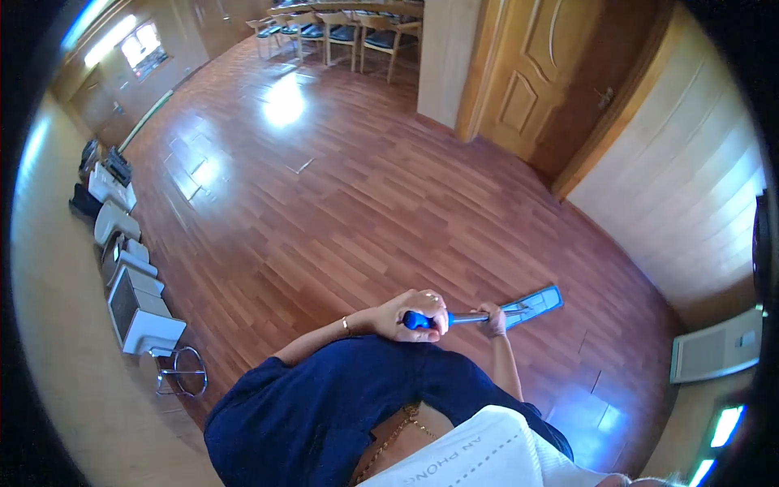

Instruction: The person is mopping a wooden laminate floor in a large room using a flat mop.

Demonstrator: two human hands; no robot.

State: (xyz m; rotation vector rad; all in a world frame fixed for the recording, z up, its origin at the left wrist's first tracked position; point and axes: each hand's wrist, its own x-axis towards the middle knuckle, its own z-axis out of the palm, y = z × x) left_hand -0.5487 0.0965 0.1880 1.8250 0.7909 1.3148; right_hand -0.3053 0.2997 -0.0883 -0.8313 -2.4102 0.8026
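A flat mop with a metal shaft (466,318) and a light blue rectangular head (537,303) rests on the reddish wooden floor (341,203) just in front of me. My left hand (414,311) is closed around the blue grip at the top end of the shaft; a thin bracelet shows on that wrist. My right hand (492,320) grips the shaft lower down, close to the mop head. My dark blue top fills the lower middle of the view.
Several grey and white box-shaped machines (134,312) line the left wall, with a chrome stool frame (182,371) beside them. Wooden chairs (381,36) stand at the far end. A wooden door (540,73) is upper right, a white floor unit (714,351) at right.
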